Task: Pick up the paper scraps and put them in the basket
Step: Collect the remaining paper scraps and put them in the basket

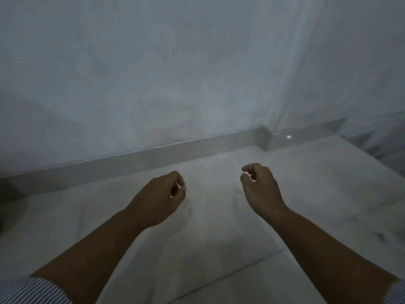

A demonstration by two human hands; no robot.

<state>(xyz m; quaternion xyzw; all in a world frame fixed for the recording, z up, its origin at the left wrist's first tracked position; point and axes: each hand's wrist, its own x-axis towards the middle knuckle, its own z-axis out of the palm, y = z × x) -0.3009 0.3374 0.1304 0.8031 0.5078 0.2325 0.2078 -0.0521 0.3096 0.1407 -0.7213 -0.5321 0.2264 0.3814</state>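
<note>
Two bare arms reach into the lower half of the frame, over a pale tiled floor point(219, 227). The left hand point(158, 198) is in the middle, a little to the left. Its fingers curl in close to the thumb, almost shut. A tiny pale bit shows between the fingertips, but it is too small and blurry to tell if it is a paper scrap. The right hand point(260, 189) is in the middle, a little to the right. Its fingers curl too, with a small gap between finger and thumb. I cannot tell if it holds anything. The two hands are near each other but do not touch.

A striped sleeve point(32, 291) shows at the lower left corner. A low gray strip point(153, 154) runs where the floor meets the gray wall point(175, 62), from the left edge to the right. A small bright spot point(288, 137) shines on the strip at the right. No paper scraps on the floor and no basket can be seen here.
</note>
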